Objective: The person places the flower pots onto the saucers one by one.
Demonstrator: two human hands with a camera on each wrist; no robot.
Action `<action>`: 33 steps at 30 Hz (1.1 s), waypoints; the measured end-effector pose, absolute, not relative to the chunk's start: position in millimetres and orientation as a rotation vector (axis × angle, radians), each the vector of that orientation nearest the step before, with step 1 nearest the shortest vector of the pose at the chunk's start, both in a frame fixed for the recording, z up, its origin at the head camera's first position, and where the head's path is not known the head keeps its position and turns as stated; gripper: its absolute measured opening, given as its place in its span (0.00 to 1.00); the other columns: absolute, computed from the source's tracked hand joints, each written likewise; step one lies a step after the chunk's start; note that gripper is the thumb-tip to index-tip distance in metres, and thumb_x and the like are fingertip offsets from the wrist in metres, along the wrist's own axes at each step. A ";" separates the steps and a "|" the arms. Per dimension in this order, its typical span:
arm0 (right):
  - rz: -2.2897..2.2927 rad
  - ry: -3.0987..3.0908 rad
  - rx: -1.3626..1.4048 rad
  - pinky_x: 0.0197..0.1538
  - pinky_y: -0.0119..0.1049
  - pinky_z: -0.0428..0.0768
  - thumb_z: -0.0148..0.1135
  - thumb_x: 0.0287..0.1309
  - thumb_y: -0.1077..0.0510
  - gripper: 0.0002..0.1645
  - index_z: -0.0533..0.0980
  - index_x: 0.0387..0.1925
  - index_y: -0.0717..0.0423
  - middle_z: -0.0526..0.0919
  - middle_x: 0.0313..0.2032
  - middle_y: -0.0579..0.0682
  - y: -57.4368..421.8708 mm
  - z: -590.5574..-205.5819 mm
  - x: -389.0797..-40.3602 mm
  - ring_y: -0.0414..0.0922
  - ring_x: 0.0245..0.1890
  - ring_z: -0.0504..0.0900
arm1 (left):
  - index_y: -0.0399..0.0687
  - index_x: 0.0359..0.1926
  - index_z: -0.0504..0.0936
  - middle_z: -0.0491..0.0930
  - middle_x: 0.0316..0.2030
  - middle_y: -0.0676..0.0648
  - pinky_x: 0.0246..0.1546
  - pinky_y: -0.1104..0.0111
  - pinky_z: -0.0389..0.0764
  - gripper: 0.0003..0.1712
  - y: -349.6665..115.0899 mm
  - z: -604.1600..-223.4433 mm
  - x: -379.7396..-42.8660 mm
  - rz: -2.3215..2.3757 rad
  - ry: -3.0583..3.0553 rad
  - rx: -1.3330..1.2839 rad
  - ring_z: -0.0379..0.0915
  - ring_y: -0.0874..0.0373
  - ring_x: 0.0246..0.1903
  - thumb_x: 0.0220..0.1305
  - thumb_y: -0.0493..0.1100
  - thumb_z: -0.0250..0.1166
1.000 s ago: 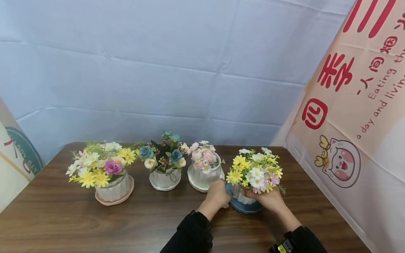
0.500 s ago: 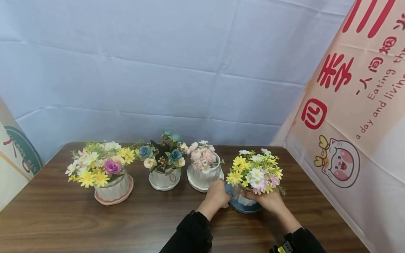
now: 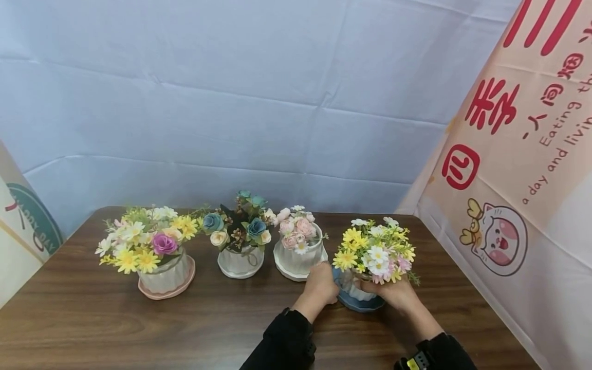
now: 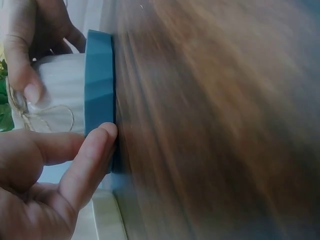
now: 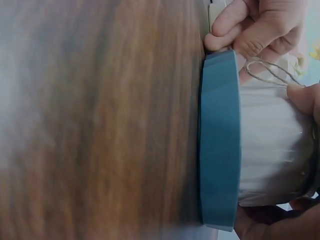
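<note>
At the right of the table stands a white ribbed flowerpot (image 3: 352,288) with yellow, white and pink artificial flowers (image 3: 376,252). It sits on a blue saucer (image 3: 361,304); a twine bow (image 4: 50,114) hangs at its rim. My left hand (image 3: 320,285) pinches the saucer's left edge between thumb and fingers, as the left wrist view shows. My right hand (image 3: 398,295) grips the pot near its top, thumb on the near side. In the right wrist view the blue saucer (image 5: 220,140) lies flat on the table, with the white pot (image 5: 270,145) upright in it.
To the left stand three more white pots: pink roses (image 3: 298,234) on a white saucer just beside my left hand, blue roses (image 3: 256,228) further left, and a mixed bouquet (image 3: 148,241) on a pink saucer (image 3: 168,293). Behind hangs a pale cloth (image 3: 208,103); a printed cloth (image 3: 499,154) borders the right.
Both hands, the yellow-flowered pot and its blue saucer have shifted very slightly to the right in the last half second. Both grips look the same, and the other pots stay put.
</note>
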State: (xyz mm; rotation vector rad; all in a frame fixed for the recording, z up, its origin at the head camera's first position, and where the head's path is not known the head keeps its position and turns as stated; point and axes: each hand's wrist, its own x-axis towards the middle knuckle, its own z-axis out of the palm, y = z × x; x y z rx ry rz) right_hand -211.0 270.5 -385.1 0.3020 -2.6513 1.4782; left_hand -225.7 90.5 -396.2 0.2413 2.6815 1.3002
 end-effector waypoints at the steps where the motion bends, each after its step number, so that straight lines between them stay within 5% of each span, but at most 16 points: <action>1: 1.486 -2.643 0.320 0.50 0.42 0.72 0.74 0.43 0.59 0.37 0.67 0.55 0.61 0.72 0.51 0.55 272.3 -385.8 -212.0 0.47 0.50 0.71 | 0.33 0.40 0.74 0.73 0.23 0.41 0.14 0.69 0.74 0.16 92.5 -396.3 -225.9 1.289 2.689 0.239 0.72 0.56 0.15 0.49 0.27 0.66; 13: 1.485 -2.690 0.415 0.43 0.36 0.75 0.71 0.47 0.61 0.29 0.71 0.50 0.66 0.75 0.47 0.55 300.0 -386.0 -219.9 0.42 0.44 0.75 | 0.33 0.49 0.73 0.76 0.29 0.35 0.27 0.65 0.78 0.23 122.8 -396.3 -223.9 1.095 2.847 0.160 0.78 0.46 0.33 0.51 0.34 0.68; 22: 1.432 -2.764 0.451 0.45 0.41 0.75 0.68 0.51 0.59 0.34 0.66 0.57 0.66 0.73 0.51 0.59 314.3 -380.5 -219.3 0.48 0.48 0.74 | 0.36 0.44 0.74 0.76 0.32 0.34 0.31 0.62 0.79 0.20 138.2 -397.3 -222.3 1.180 2.834 0.098 0.77 0.44 0.35 0.49 0.35 0.69; 33: 1.504 -2.682 0.465 0.41 0.37 0.77 0.68 0.50 0.63 0.32 0.66 0.55 0.67 0.74 0.47 0.54 315.9 -386.6 -219.2 0.38 0.43 0.75 | 0.36 0.41 0.74 0.76 0.31 0.35 0.32 0.62 0.78 0.18 138.6 -399.4 -222.6 1.218 2.843 0.084 0.77 0.44 0.35 0.48 0.34 0.69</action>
